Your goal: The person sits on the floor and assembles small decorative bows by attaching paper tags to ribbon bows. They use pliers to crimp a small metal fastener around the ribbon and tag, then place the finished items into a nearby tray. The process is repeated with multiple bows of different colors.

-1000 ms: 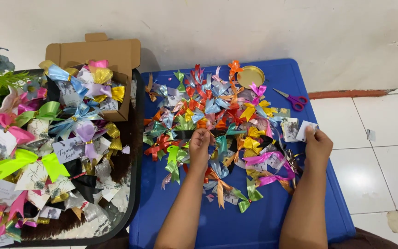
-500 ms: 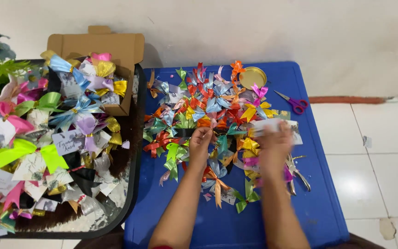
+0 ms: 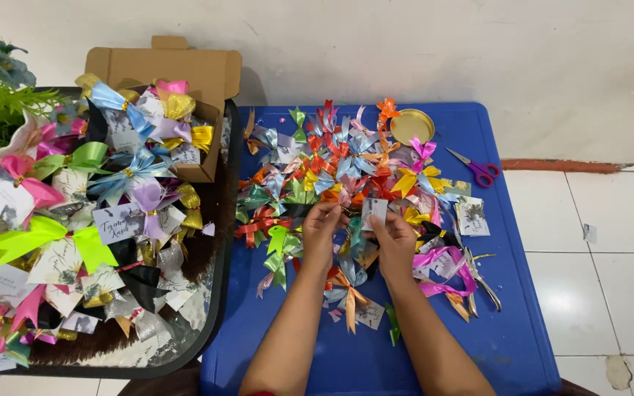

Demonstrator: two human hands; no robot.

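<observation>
— What surface is seen, and what room?

— A blue plastic desk [image 3: 522, 330] is set against a white plastered wall [image 3: 442, 44], over a floor of white tiles [image 3: 596, 286]. Most of it is covered by a heap of shiny ribbon bows in many colours [image 3: 332, 169], too many and too tangled to be counted.

— What can be counted?

— One round gold tin lid [image 3: 412, 126] is seen at the heap's far edge, one pair of pink-handled scissors [image 3: 477, 169] right of the heap, one open cardboard box [image 3: 185, 73] left of it, and one black tray of bows tied to cards [image 3: 218, 293] further left.

— And the hands?

— A small white paper card [image 3: 374, 213] is pinched at the heap's near edge by the right hand [image 3: 396, 246]; the left hand [image 3: 322, 231] is closed on ribbon beside it.
</observation>
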